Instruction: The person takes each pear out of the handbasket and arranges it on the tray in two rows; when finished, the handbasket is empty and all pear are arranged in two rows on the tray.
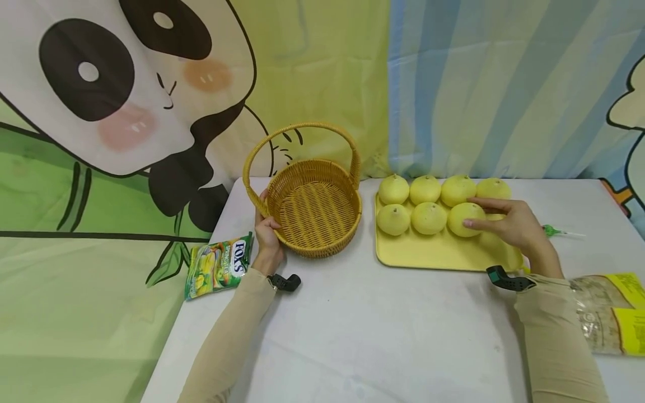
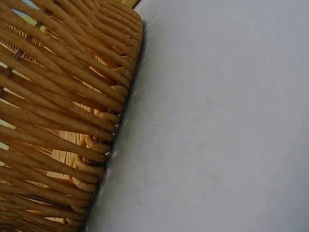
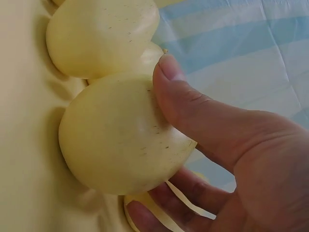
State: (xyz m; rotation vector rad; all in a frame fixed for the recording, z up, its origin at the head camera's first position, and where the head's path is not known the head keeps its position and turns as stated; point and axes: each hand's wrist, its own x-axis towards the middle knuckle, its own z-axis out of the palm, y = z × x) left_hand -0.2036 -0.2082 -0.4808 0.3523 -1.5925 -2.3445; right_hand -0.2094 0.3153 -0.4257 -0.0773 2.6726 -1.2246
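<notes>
A wicker basket with a tall arched handle stands on the white table, its inside bare. My left hand grips the basket's left rim near the foot of the handle; in the left wrist view only the woven wall shows, the hand out of sight. Pale yellow round fruits stand in two rows on a yellow tray. With thumb and fingers, my right hand holds a front-row fruit, also seen as the large fruit in the right wrist view. Another fruit is partly hidden behind this hand.
A green Fox's candy bag lies left of the left hand. Clear-and-yellow plastic packaging lies by the right forearm. A small green-handled tool is right of the tray. A printed panda curtain hangs behind the table.
</notes>
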